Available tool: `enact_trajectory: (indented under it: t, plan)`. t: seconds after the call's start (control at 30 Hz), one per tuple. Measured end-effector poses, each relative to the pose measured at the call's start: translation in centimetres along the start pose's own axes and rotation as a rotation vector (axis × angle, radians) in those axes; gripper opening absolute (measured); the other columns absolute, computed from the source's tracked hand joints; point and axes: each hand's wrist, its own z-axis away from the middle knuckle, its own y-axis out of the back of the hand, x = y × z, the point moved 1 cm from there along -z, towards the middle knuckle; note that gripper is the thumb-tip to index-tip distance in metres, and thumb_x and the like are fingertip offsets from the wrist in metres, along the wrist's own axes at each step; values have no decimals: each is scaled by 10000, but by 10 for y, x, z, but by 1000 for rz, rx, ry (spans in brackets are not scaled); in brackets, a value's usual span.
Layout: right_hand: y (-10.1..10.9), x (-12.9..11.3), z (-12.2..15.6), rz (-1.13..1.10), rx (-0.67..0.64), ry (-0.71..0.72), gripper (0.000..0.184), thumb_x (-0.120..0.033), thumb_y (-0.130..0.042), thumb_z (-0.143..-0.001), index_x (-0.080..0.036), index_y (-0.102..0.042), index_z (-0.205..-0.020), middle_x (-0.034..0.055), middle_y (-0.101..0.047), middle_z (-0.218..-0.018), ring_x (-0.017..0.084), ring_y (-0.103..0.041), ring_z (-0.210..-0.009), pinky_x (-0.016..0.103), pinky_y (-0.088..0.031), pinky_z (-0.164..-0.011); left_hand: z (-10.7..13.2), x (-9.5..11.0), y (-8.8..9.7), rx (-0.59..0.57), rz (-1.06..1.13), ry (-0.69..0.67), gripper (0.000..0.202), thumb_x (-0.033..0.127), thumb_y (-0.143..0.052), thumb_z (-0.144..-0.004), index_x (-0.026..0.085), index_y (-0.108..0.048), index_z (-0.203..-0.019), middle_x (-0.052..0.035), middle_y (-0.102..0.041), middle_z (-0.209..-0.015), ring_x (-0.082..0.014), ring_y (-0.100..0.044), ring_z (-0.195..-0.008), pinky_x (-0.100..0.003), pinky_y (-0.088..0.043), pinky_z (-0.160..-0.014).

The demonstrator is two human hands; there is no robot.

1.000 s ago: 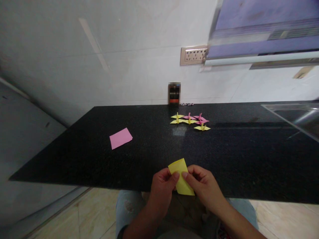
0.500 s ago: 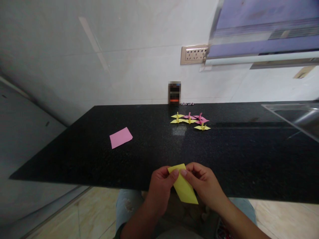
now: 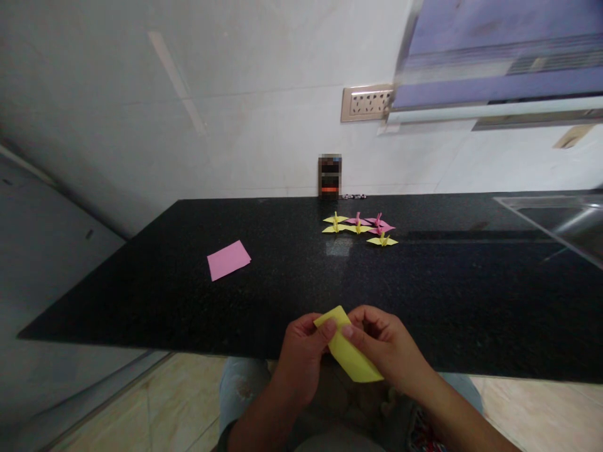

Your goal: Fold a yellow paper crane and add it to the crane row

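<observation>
A folded piece of yellow origami paper [image 3: 352,360] is pinched between my two hands at the counter's front edge. My left hand [image 3: 304,351] grips its upper left part, thumb on top and fingers beneath. My right hand [image 3: 389,345] holds the right edge, its thumb lying on the paper close to the left thumb. The lower end of the paper hangs free, pointing down and right. Farther back, several folded paper cranes stand grouped, among them a yellow crane [image 3: 382,241] in front and a pink crane [image 3: 378,220] behind.
Pink paper sheets [image 3: 228,260] lie on the left of the black countertop [image 3: 282,276]. A small pixelated upright object [image 3: 330,177] leans at the wall. A wall socket [image 3: 367,103] is above, and a clear-edged sink or panel [image 3: 556,220] sits at the right.
The yellow paper has turned slightly, its lower end swinging to the right and its top corner shifting left. Both hands keep their grip with small finger movements.
</observation>
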Motion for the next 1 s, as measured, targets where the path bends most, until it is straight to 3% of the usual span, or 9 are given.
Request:
enact_trajectory:
  t: [0.17,0.33,0.53,0.77,1.0]
  plan:
    - [3,5,4,7,21,-8,195,-311,-603,-702,-144,-527,-636,-42,-449,-544,73,-381,-499,189,-292,-454,-5,5,2,81,178,-34,85,188,-624,-702,108,-599,-715,-8,-597,-671,-77,-535,-609,-196,-428,-583]
    - [7,5,4,-151,158,10,188,-333,-578,-728,-154,-532,-697,-25,-513,-598,84,-439,-542,192,-340,-491,0,3,7,44,36,-18,99,186,-641,-681,133,-589,-747,-5,-603,-712,-86,-544,-614,-165,-390,-494]
    - [7,4,4,-170,76,-28,208,-346,-607,-700,-160,-516,-678,-22,-522,-595,105,-473,-558,213,-366,-513,4,3,10,-42,-96,35,119,228,-656,-663,132,-616,-720,-9,-618,-616,-113,-551,-573,-229,-410,-562]
    - [8,8,3,-136,195,-30,260,-394,-616,-680,-161,-514,-626,-18,-513,-558,102,-448,-515,214,-347,-487,1,7,11,79,-229,-30,157,258,-680,-623,112,-637,-661,-20,-617,-576,-133,-544,-558,-250,-409,-565]
    - [8,10,3,-154,194,-22,231,-369,-602,-707,-146,-560,-665,-10,-532,-565,99,-455,-519,214,-350,-489,1,7,10,148,-251,-37,178,271,-692,-598,110,-641,-656,-17,-616,-566,-122,-531,-531,-238,-406,-542]
